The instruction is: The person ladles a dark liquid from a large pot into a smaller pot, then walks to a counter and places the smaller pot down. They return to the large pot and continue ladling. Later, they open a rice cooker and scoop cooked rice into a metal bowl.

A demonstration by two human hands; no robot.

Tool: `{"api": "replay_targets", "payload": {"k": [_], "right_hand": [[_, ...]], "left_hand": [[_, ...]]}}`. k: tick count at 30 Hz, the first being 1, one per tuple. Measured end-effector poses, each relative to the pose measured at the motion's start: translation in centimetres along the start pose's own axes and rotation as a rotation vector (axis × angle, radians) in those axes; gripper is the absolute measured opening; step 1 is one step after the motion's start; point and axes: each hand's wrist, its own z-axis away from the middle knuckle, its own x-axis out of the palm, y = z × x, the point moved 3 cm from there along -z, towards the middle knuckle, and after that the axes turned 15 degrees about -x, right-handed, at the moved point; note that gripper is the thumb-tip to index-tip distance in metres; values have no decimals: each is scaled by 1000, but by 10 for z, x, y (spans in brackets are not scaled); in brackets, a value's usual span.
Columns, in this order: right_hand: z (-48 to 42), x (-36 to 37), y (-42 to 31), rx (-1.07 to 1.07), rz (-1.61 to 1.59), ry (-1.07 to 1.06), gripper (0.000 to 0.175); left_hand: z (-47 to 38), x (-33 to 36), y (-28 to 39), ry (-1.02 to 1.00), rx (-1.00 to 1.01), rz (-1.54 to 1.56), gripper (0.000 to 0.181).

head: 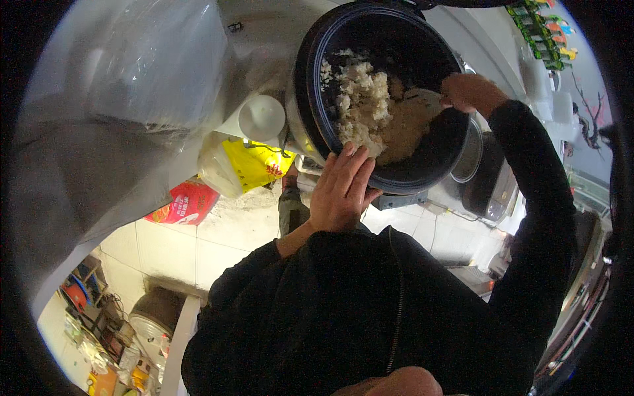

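A large dark round pot of a rice cooker (431,171) stands open before me. Cooked white rice (364,94) is heaped on the left side of its inside, with a flatter, browner layer of rice (406,123) beside it. My left hand (342,190) grips the near rim, its fingers laid over the edge and touching or close to the rice. At the right side of the pot my right hand (465,93) is closed around what looks like the handle of a pale flat utensil (423,97), whose lower part is blurred and hard to make out.
Left of the cooker are a white cylindrical container (261,119), a yellow printed bag (262,166) and a red printed bag (190,203). Clear plastic sheeting (158,64) covers the upper left. A dark round container (480,173) is on the right. Green bottles (542,42) line the upper right.
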Motion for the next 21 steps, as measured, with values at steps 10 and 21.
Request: {"api": "replay_targets", "payload": {"k": [10, 21], "right_hand": [[58, 6, -42, -189, -147, 27, 30], [113, 1, -68, 243, -233, 266, 26]], "left_hand": [[-4, -6, -2, -102, -78, -49, 71], [22, -59, -35, -69, 195, 286, 12]]}}
